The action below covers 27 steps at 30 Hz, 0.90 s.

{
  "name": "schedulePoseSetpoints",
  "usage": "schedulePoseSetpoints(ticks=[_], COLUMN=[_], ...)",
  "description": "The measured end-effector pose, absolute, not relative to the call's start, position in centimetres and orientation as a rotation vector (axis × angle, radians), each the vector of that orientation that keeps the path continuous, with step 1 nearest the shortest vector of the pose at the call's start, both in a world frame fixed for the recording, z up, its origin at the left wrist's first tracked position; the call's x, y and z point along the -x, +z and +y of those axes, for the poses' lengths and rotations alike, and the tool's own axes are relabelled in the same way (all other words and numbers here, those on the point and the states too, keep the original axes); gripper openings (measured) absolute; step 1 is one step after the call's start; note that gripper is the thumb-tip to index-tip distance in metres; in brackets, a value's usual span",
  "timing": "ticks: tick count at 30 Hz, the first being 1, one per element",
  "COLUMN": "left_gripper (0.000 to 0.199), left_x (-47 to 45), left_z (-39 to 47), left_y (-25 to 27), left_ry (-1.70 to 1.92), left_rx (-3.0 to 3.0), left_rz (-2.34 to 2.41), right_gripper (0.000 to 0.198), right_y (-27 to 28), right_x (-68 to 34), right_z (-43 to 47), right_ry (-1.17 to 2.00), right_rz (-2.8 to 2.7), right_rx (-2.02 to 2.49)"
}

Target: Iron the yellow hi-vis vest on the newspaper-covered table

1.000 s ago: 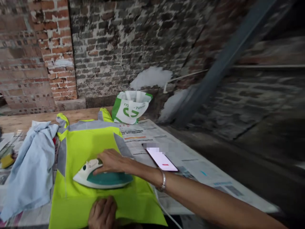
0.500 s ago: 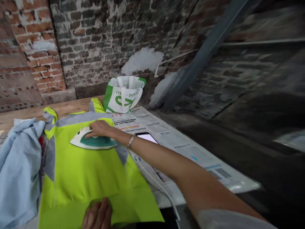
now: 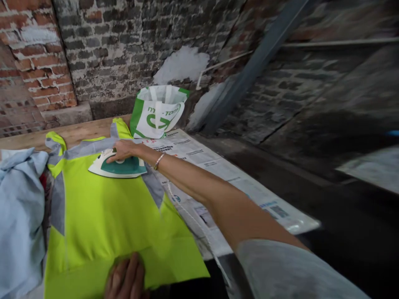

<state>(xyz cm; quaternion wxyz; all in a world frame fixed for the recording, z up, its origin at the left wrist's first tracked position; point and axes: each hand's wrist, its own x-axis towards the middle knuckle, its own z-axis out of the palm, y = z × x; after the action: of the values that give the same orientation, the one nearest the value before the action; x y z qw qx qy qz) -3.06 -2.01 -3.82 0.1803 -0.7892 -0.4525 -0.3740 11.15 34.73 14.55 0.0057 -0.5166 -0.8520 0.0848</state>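
Observation:
A bright yellow-green sleeveless top with grey panels (image 3: 109,216) lies spread on the table. My right hand (image 3: 123,150) is closed around the handle of a white and teal clothes iron (image 3: 123,168). The iron rests flat on the upper part of the top, just below its grey shoulder band, tip pointing left. Near the lower hem, my left hand (image 3: 126,276) lies on the fabric with its fingers stretched forward. The bottom frame edge cuts off the rest of that hand. A white cord (image 3: 199,224) trails from beneath my right arm toward the front of the table.
Left of the top lies a crumpled light blue garment (image 3: 20,220). A white and green bag (image 3: 158,114) stands at the back. Printed sheeting (image 3: 215,166) covers the table's right side. Behind rises a brick wall (image 3: 109,54), with a slanted grey beam (image 3: 252,70) at right.
The iron, in my right hand, has slid slightly toward the shoulder end of the top. My left hand stays near the hem. A phone seen earlier is now hidden by my right arm.

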Motion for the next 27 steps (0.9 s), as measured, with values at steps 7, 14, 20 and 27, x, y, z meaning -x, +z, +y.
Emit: schedulePoseSetpoints(ticks=[7, 14, 20, 27], left_gripper=[0.029, 0.027, 0.031, 0.038], left_x=[3.3, 3.4, 3.1, 2.6], left_z=[-1.8, -1.2, -1.6, -2.3], left_y=[-3.1, -3.8, -4.2, -3.6], left_ry=[-1.145, -1.204, -1.195, -1.152], left_rx=[2.249, 2.147, 2.173, 2.206], left_rz=[-1.311, -1.243, -1.281, -1.339], right_gripper=[0.063, 0.064, 0.067, 0.069], right_y=[15.2, 14.7, 15.0, 13.9], right_x=[-12.2, -12.4, -11.7, -10.5], right_z=[21.0, 14.3, 18.7, 28.8], right_ry=[0.374, 0.293, 0.223, 0.120], right_rz=[-2.817, -2.838, -2.767, -2.664], right_rx=[1.468, 1.446, 1.535, 1.576])
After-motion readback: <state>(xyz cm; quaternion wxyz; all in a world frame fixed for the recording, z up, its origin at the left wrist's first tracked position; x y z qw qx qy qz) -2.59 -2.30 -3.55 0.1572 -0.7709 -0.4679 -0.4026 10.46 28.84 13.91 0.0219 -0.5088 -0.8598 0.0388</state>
